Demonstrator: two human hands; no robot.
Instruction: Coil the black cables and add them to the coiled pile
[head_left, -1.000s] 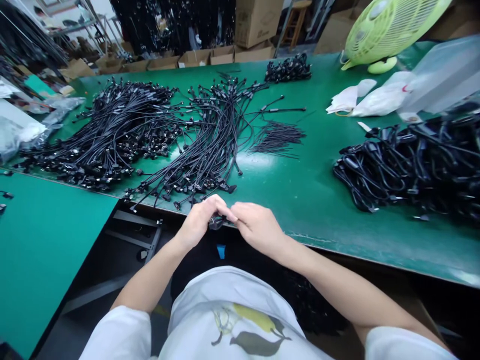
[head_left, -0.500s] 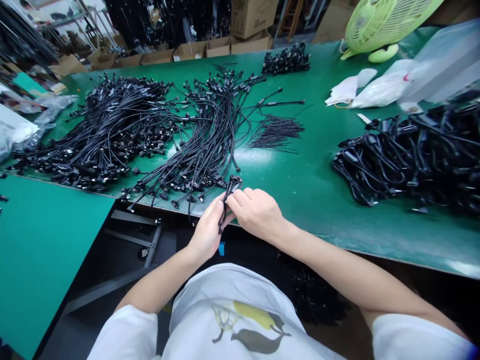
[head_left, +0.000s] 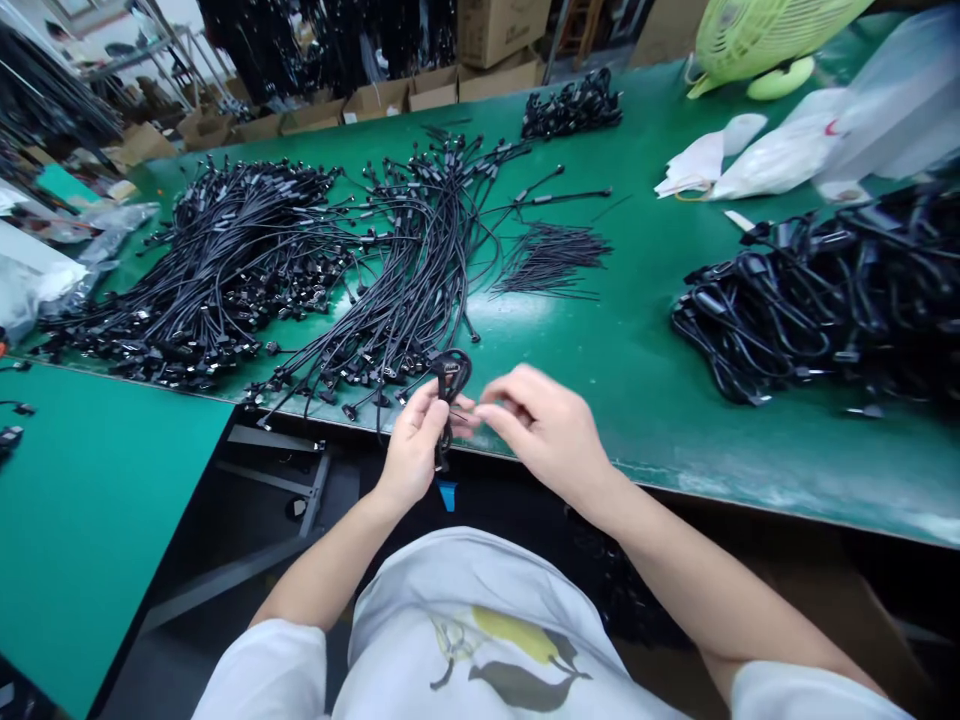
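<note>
My left hand pinches a short black cable folded into a small upright loop, just above the near edge of the green table. My right hand is beside it on the right, thumb and forefinger pinched at the loop's side on what looks like a thin black tie; motion blurs the fingertips. Straight black cables fan out just beyond my hands. A bundle of thin black ties lies further back.
A larger heap of black cables lies at the left, coiled cables at the right, another small pile at the back. White bags and a green fan stand at the far right. A second green table adjoins on the left.
The hands rose from the table edge with the cable. The cable went from hidden in both hands to a loop standing above my left fingers. My right hand has drawn slightly rightward.
</note>
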